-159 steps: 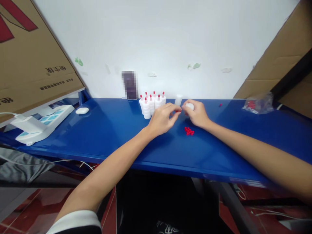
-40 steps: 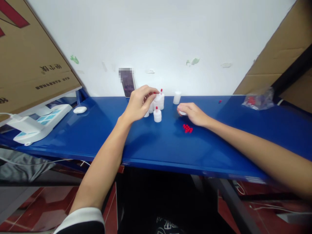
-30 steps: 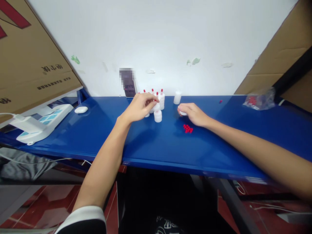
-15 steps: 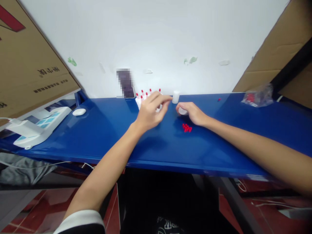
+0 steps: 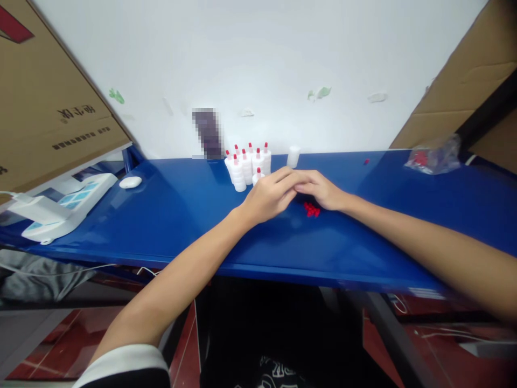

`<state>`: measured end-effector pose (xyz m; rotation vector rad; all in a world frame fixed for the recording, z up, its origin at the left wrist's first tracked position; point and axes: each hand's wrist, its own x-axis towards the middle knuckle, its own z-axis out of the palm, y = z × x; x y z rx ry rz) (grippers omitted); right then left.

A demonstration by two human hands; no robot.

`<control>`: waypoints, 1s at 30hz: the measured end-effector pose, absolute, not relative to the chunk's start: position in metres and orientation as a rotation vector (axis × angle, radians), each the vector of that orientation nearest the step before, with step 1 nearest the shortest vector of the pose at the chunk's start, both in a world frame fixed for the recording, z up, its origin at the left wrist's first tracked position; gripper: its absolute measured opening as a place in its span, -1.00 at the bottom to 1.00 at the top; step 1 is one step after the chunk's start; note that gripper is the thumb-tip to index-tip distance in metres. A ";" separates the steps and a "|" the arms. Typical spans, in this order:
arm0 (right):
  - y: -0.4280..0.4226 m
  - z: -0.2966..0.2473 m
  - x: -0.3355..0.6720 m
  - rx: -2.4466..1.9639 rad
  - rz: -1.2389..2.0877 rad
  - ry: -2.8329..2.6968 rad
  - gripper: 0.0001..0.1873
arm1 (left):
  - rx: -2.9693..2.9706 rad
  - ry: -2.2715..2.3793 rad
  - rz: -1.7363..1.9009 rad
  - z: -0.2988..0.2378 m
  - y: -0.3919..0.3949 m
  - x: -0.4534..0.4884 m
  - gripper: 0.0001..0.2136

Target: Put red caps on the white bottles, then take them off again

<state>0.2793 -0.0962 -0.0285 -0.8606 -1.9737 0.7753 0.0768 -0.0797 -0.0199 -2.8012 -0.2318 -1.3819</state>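
Note:
My left hand (image 5: 270,195) lies on the blue table (image 5: 169,215), its fingers stretched to the right and touching my right hand (image 5: 323,189). My right hand is curled shut; the small white bottle it held a moment ago is hidden under the fingers. A small heap of red caps (image 5: 312,210) sits just in front of both hands. Behind my left hand stands a cluster of several white bottles with red caps (image 5: 245,161). One uncapped white bottle (image 5: 293,156) stands alone near the wall.
A phone (image 5: 208,133) leans on the white wall. At the left lie a white oval object (image 5: 130,182) and a white device (image 5: 60,207) under a cardboard box (image 5: 48,97). A plastic bag of red caps (image 5: 434,155) and one loose red cap (image 5: 365,161) are at right.
My left hand set a capped bottle down by the cluster, then swung right to meet my right hand. My right hand has stayed by the red caps.

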 end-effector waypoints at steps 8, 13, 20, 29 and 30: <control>-0.096 -0.029 0.279 -0.905 0.670 -2.019 -0.68 | -2.791 -0.276 -1.263 -0.019 -0.079 0.076 -0.78; -0.094 -0.027 0.276 -0.868 0.661 -2.042 -0.70 | -2.805 -0.290 -1.312 -0.020 -0.077 0.075 -0.78; -0.092 -0.024 0.275 -0.843 0.684 -2.067 -0.80 | -2.909 -0.373 -1.244 -0.017 -0.081 0.075 -0.66; -0.096 -0.030 0.278 -0.884 0.708 -1.979 -0.53 | -2.885 -0.328 -1.266 -0.015 -0.078 0.073 -0.73; -0.097 -0.030 0.278 -0.892 0.721 -1.966 -0.49 | -2.848 -0.332 -1.312 -0.013 -0.077 0.072 -0.76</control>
